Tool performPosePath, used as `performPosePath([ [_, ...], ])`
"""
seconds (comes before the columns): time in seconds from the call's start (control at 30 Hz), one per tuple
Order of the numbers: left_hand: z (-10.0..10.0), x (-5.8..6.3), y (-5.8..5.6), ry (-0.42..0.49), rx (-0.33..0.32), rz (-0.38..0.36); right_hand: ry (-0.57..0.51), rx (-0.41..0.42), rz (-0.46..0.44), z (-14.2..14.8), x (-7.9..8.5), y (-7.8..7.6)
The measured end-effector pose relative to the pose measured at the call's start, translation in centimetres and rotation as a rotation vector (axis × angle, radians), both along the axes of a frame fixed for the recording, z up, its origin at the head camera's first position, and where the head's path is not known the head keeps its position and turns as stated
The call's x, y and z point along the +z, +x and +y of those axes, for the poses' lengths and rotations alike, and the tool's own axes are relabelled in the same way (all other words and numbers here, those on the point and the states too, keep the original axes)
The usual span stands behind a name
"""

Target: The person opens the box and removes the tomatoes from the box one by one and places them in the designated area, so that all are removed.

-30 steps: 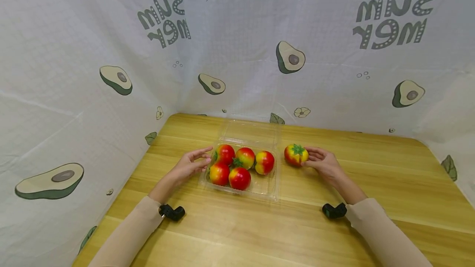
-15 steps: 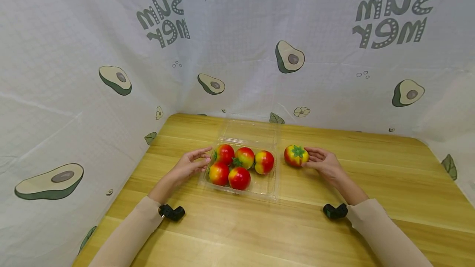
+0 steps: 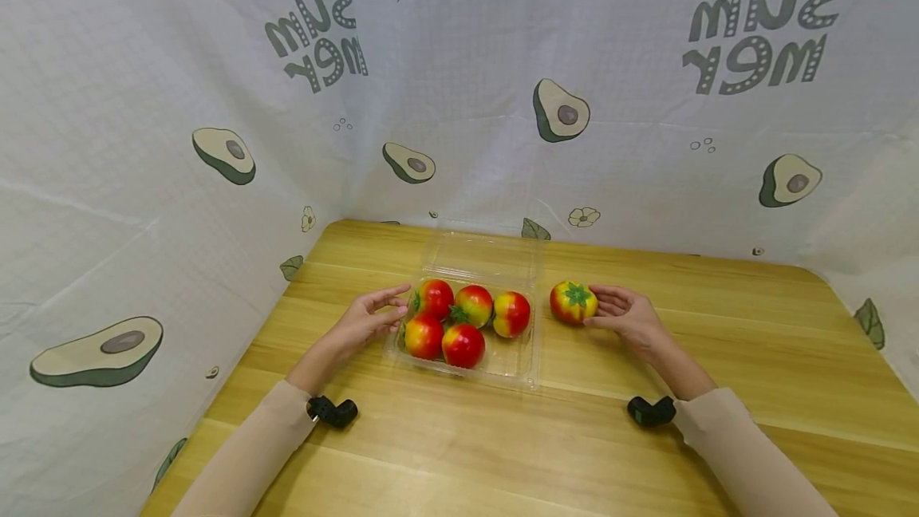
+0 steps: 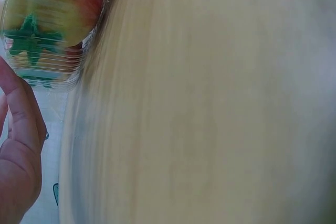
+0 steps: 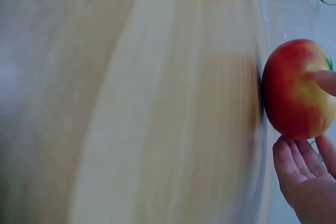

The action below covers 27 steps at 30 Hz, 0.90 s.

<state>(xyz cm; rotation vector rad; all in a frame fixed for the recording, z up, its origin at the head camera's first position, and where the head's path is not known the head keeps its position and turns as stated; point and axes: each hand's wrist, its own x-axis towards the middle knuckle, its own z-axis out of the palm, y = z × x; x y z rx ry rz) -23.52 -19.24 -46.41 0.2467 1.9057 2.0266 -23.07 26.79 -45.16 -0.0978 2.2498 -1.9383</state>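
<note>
A red-and-yellow tomato [image 3: 573,302] with a green star-shaped calyx sits on the table, right of a clear plastic clamshell box [image 3: 515,356]. My right hand [image 3: 632,322] is at its right side, thumb and fingertips at its skin. The right wrist view shows the thumb overlapping the tomato [image 5: 294,98] and relaxed fingers below it. Several like tomatoes [image 3: 464,345] lie in the box, its lid [image 3: 484,254] folded back. My left hand [image 3: 364,320] rests at the box's left wall, fingers loosely extended. In the left wrist view a calyx [image 4: 32,40] shows through the ribbed plastic.
The wooden table [image 3: 459,445] has rounded far corners. White cloth [image 3: 459,86] with avocado prints hangs behind it and along its left side. Black wrist cameras [image 3: 333,412] are strapped at both sleeves. The box's front right corner has bare plastic floor showing.
My right hand has eased very slightly to the right, and the tomato by it has turned a little. The left hand and the box stay where they were.
</note>
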Motion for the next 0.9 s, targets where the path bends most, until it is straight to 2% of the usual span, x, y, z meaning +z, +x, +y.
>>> performPosePath([
  [0.2,0.0,0.0,0.0,0.004,-0.001,-0.004,-0.044,0.013,0.021,0.3,0.4,0.2],
  [0.4,0.0,0.1,0.0,-0.001,-0.005,-0.004,-0.065,0.024,0.087,0.7,1.1,0.4],
  [0.63,0.1,0.1,0.0,-0.006,0.000,-0.001,0.031,0.032,0.136,0.8,2.4,0.6],
  [0.9,0.0,0.2,0.0,-0.017,-0.002,-0.002,0.060,0.022,0.177,0.2,3.6,1.1],
])
